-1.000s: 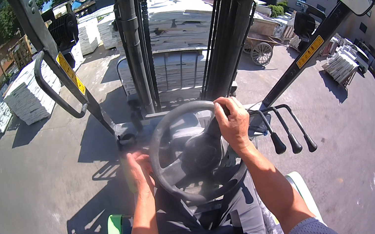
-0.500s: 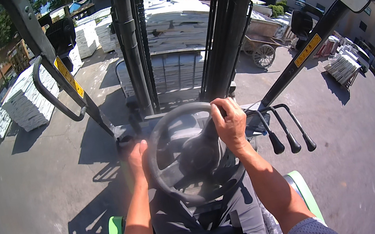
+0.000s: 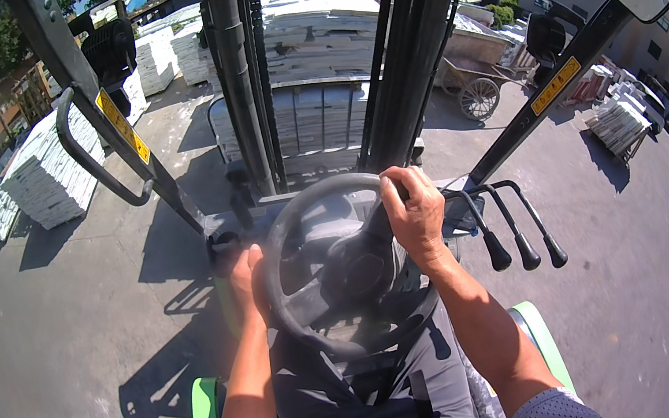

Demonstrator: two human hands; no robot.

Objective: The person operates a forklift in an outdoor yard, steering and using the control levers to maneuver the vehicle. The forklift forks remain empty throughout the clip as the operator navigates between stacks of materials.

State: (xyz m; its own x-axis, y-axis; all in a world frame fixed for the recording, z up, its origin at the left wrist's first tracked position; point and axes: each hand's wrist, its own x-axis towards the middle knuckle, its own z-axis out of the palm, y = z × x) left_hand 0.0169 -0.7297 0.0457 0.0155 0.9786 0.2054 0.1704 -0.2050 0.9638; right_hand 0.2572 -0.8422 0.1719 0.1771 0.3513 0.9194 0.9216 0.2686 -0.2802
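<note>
The black steering wheel (image 3: 286,329) of a forklift is in front of my lap. My right hand (image 3: 418,216) is closed round the upper right of its rim, with the knuckles up. My left hand (image 3: 247,273) is curled just left of the wheel, thumb uppermost, below a dark knob (image 3: 224,243). Shadow hides its fingers, and whatever they grip cannot be made out. To the right of my right hand stand three black-knobbed control levers (image 3: 527,251), which neither hand touches.
Ahead rise the dark mast rails (image 3: 240,91), with a load backrest (image 3: 327,116) between them. Stacks of white slabs (image 3: 51,174) stand at the left, others beyond the mast. A wheeled cart (image 3: 470,64) is ahead on the right, near another slab pile (image 3: 619,123). Frame posts (image 3: 108,115) flank me.
The whole view has shifted slightly, with the posts and mast a little further right. Both hands keep the same places and grips.
</note>
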